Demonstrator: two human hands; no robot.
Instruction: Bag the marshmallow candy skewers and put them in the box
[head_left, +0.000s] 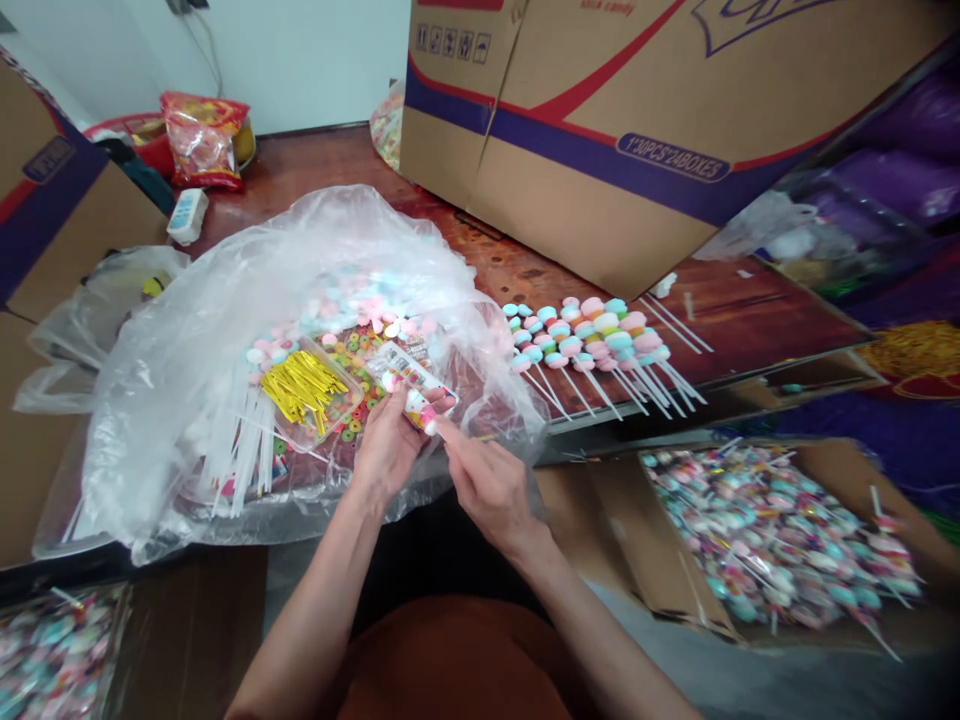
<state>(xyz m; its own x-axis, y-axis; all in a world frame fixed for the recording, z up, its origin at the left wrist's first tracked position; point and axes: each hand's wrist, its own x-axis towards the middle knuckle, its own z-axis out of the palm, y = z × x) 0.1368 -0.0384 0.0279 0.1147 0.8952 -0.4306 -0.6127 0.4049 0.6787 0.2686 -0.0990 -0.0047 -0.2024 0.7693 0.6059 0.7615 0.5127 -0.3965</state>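
My left hand (390, 440) is closed around a small printed clear wrapper with a pink and white candy lollipop (420, 408) in it. The fingertips of my right hand (491, 480) are pinched at the near end of the same lollipop; its stick is hidden. Beyond my left hand lies a stack of flat printed wrappers (409, 366). Gold twist ties (304, 388) fill a clear plastic tray (346, 400) to the left, with white sticks (244, 445) beside it. Ring-shaped candies (360, 350) and pastel candies (375, 312) lie on a large clear plastic bag (172, 320).
Rows of unwrapped candy lollipops (592, 335) lie on the table (300, 165) to the right, near its edge. A big carton (570, 130) stands behind them. Open boxes of wrapped lollipops sit low, on the right (780, 540) and left (56, 655). A red candy packet (202, 140) is at the back.
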